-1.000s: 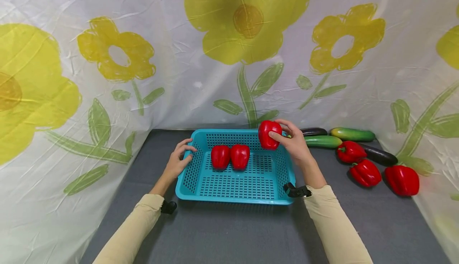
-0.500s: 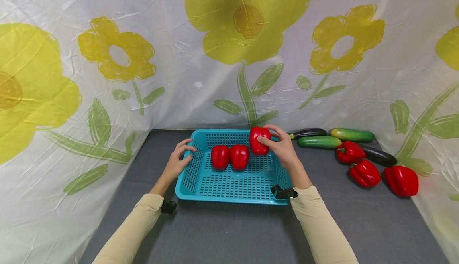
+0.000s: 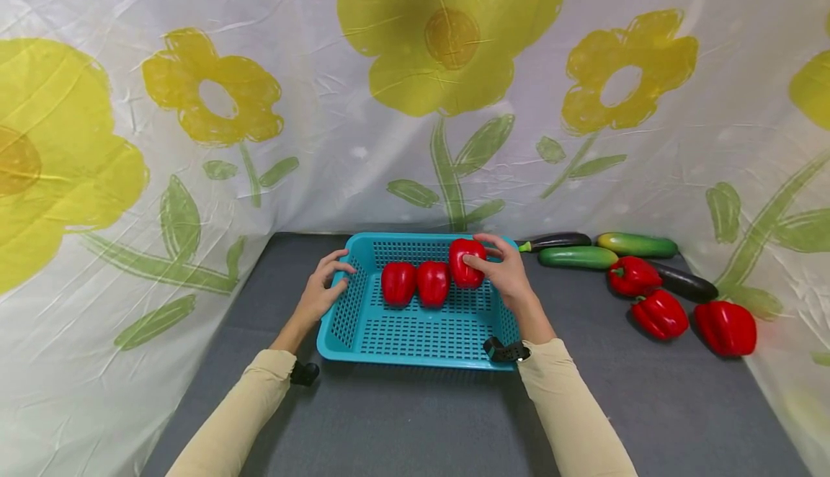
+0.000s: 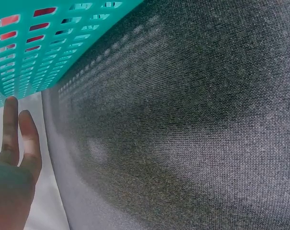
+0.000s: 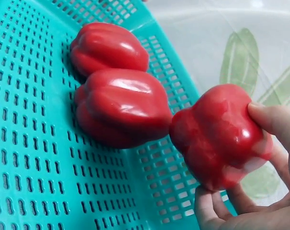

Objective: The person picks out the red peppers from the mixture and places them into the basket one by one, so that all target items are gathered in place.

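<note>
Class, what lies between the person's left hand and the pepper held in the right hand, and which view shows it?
Two red peppers, side by side in the blue basket, along with the basket's left wall; the head view shows this.

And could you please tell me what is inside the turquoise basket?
Two red bell peppers sit side by side in the turquoise basket; the right hand holds a third pepper near them. What lies directly beneath the two is covered and cannot be seen.
</note>
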The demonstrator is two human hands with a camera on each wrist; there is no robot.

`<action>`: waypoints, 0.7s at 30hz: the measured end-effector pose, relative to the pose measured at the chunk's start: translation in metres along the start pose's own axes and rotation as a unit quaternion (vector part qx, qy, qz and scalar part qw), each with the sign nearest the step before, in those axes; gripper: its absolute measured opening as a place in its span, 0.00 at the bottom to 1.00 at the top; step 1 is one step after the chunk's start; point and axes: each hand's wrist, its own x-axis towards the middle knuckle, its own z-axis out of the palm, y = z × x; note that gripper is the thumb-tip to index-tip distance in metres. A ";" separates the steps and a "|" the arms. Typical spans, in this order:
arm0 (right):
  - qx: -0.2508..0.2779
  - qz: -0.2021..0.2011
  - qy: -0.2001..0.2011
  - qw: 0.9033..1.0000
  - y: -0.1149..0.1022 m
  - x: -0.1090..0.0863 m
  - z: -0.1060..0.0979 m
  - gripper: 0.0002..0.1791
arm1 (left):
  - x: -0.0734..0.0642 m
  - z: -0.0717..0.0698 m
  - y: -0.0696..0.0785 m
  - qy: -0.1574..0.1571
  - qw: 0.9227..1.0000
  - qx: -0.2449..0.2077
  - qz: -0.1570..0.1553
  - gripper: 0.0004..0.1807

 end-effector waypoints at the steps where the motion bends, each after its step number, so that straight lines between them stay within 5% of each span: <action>1: -0.003 0.002 0.003 1.000 0.001 0.000 0.000 0.27 | 0.000 0.000 0.001 0.001 1.000 0.002 0.002 0.09; 6: -0.022 0.012 0.011 1.000 0.003 0.000 0.001 0.27 | 0.000 0.000 0.012 0.001 1.000 0.003 0.001 0.10; 21: -0.045 0.029 0.023 0.998 0.009 0.004 0.004 0.24 | 0.000 -0.001 0.008 -0.007 1.000 -0.004 0.004 0.10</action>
